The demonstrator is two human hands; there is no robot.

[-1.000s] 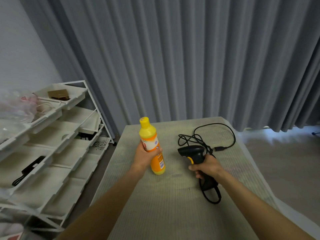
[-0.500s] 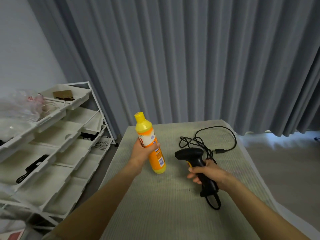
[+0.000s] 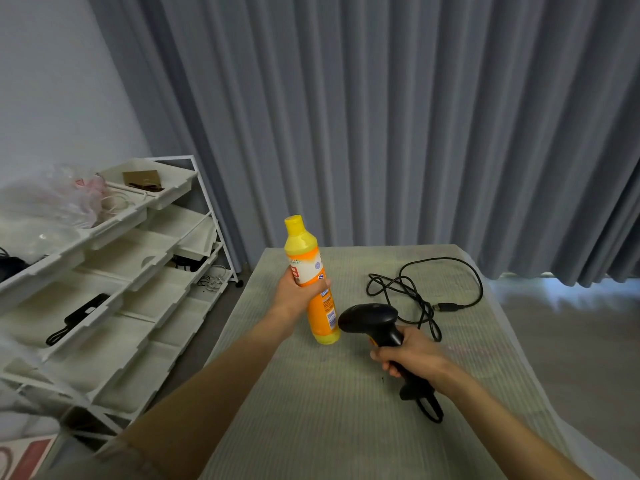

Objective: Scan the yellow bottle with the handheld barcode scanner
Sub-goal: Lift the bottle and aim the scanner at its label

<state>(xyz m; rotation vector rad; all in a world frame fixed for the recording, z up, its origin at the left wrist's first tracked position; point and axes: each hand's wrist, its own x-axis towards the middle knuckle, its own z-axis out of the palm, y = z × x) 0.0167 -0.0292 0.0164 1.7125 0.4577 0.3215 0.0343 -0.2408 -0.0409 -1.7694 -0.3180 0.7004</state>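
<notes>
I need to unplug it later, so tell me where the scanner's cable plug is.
In the head view, the plug lies loose on the table, right of the scanner, near the curtain.

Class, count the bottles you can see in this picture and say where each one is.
1: the yellow bottle, held nearly upright in the left hand above the table, beside the barcode scanner. Others may be hidden in the shelf bins.

The yellow bottle looks like smooth, slightly glossy plastic with a paper-like printed label. Beside it, the barcode scanner is black plastic with a soft sheen. Under the bottle, the table wears matt, finely ribbed cloth.
</notes>
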